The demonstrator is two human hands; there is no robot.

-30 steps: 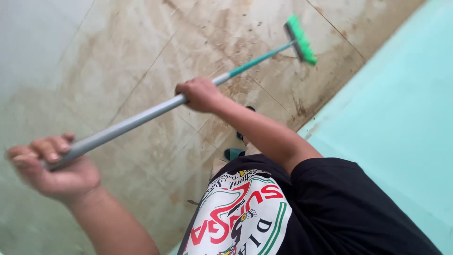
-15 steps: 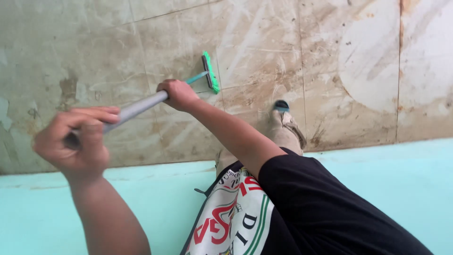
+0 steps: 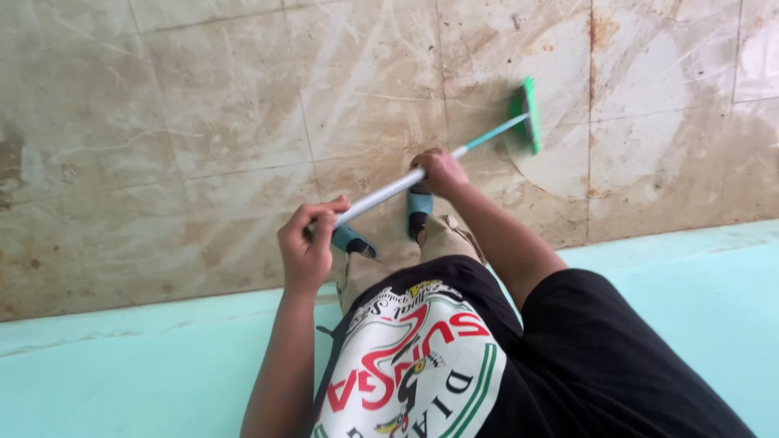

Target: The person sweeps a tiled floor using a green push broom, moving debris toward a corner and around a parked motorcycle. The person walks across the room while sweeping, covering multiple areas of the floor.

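Both hands, left hand [image 3: 307,243] and right hand [image 3: 439,171], grip the pole [image 3: 381,193] (spread apart for push), brush [image 3: 528,113] pressing the dirty floor [image 3: 203,122].

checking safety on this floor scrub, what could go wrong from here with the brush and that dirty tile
1. The tile floor looks wet and streaked with brown grime, and the feet stand right on it, so a slip seems possible.
2. The left hand has its grip at the very end of the handle, so it might slide off on a hard push.
3. The brush head sits far out while the right hand holds mid-handle, which may mean leaning and losing balance.
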